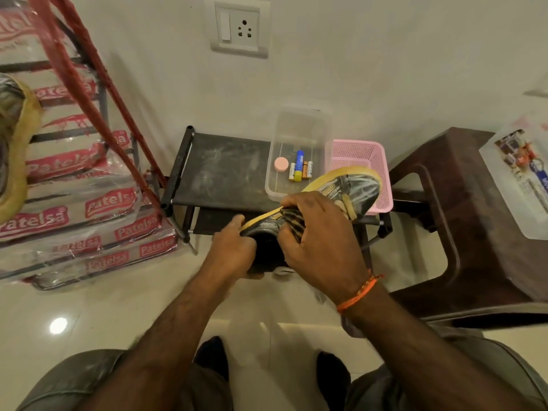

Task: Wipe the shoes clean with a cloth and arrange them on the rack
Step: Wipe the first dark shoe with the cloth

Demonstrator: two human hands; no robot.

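Left hand [234,247] grips the heel of a black, yellow-soled shoe [341,191]. Right hand [320,244] presses a striped dark cloth [292,221] against its side, fingers curled round the cloth. Beyond both hands stands a low black fabric-topped rack [219,173].

"Patelsa" is printed in red on the stacked packages [89,203].

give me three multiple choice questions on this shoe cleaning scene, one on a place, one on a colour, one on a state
1. Where is the clear container?
A. on the rack's top shelf
B. on the floor
C. on the stool

2. What colour is the basket?
A. blue
B. pink
C. green

3. What is the right hand doing?
A. resting flat on the floor
B. pressing a striped cloth against the shoe
C. lifting the basket

Answers:
1 A: it sits on the rack.
2 B: its mesh is pink.
3 B: the cloth lies under its fingers on the shoe, which the left hand steadies.
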